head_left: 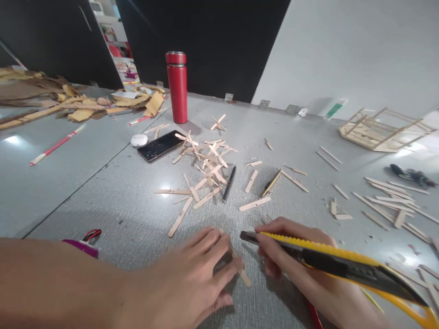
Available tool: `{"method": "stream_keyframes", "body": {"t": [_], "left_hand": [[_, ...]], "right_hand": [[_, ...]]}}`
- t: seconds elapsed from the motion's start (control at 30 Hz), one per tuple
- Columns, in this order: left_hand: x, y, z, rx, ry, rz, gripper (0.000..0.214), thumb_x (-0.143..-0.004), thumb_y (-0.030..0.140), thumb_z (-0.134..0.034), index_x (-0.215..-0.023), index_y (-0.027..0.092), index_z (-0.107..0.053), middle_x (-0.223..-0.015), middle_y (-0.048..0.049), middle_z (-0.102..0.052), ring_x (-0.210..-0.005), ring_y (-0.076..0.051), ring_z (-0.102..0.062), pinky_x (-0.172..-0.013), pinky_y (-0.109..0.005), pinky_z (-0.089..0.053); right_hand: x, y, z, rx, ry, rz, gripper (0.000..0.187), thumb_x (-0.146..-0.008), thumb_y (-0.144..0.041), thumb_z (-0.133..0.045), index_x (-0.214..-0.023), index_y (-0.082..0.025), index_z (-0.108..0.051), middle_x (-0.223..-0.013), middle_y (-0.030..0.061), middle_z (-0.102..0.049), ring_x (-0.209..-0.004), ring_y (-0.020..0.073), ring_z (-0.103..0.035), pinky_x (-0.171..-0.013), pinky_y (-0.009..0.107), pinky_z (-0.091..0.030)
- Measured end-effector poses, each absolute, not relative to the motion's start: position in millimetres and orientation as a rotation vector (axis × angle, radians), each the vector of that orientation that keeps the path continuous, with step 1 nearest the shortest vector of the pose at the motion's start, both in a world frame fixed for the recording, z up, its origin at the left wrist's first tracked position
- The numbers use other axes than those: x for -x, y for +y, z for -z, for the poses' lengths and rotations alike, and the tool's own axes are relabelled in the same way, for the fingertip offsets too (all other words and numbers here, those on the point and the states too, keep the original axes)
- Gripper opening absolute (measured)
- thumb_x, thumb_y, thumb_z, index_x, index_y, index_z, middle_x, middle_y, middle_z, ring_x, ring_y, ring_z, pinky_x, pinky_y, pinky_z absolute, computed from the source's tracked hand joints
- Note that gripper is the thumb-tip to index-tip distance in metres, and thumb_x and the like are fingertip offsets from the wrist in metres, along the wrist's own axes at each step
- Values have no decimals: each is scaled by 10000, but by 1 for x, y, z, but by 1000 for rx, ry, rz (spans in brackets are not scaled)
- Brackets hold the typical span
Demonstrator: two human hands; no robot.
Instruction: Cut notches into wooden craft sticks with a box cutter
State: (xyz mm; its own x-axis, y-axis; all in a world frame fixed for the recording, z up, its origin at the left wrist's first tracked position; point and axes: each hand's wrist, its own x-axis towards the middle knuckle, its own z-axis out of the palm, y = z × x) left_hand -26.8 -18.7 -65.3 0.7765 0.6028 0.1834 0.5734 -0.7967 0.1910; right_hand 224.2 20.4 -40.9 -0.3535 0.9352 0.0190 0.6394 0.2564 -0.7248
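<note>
My left hand [202,272] bends over a wooden craft stick [244,275] on the table, with the thumb and fingers gripping it. Part of that stick is hidden under the fingers. In my right hand [291,260] is a yellow and black box cutter [338,262], its dark tip pointing left toward the craft stick but apart from it. Just beyond my hands lie several notched craft sticks [254,204], a black pen [229,183] and a gold-coloured pen-like tool [270,183]. A heap of crossed craft sticks [214,162] spreads farther back.
A red tumbler [177,89] stands behind a phone [161,145] and a white earbud case [139,140]. Cardboard scraps [82,107] lie at far left. Thin wood strips [391,201] and a wooden frame model [384,130] are at right. A purple battery [82,247] sits by my left forearm.
</note>
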Motion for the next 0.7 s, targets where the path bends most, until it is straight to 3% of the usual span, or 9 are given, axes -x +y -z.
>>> {"method": "stream_keyframes", "body": {"t": [0.1, 0.23, 0.37, 0.7], "left_hand": [[31, -10, 63, -2893, 811, -321, 436, -1098, 342, -448, -1466, 119, -520, -1556, -236, -473, -1516, -370, -378, -1247, -523, -310], [36, -2, 59, -2860, 728, -263, 523, -1082, 319, -491, -1575, 181, -383, -1651, -230, -351, -1586, -370, -228, -1267, -535, -283], [38, -1, 62, -2822, 727, -328, 484, -1081, 334, -504, -1544, 203, -449, -1679, -224, -311, -1582, -372, -239, -1252, -544, -314], [38, 4, 66, -2920, 662, -354, 529, -1089, 349, -497, -1588, 196, -412, -1656, -220, -365, -1569, -352, -285, -1265, -485, -303]], "right_hand": [[-217, 15, 42, 1417, -2099, -672, 295, -975, -544, -604, -917, -294, -751, -721, 24, -748, -673, 228, -728, -640, 336, -606], [-206, 11, 40, 1402, -1994, -881, 312, -1008, -502, -542, -982, -275, -755, -583, 0, -688, -487, 198, -660, -498, 317, -583], [-201, 9, 40, 1428, -1954, -846, 322, -965, -508, -605, -770, -271, -703, -588, 8, -670, -519, 195, -653, -479, 301, -555], [-198, 7, 53, 1502, -2003, -798, 311, -969, -453, -595, -727, -262, -629, -597, -20, -644, -462, 150, -551, -436, 278, -444]]}}
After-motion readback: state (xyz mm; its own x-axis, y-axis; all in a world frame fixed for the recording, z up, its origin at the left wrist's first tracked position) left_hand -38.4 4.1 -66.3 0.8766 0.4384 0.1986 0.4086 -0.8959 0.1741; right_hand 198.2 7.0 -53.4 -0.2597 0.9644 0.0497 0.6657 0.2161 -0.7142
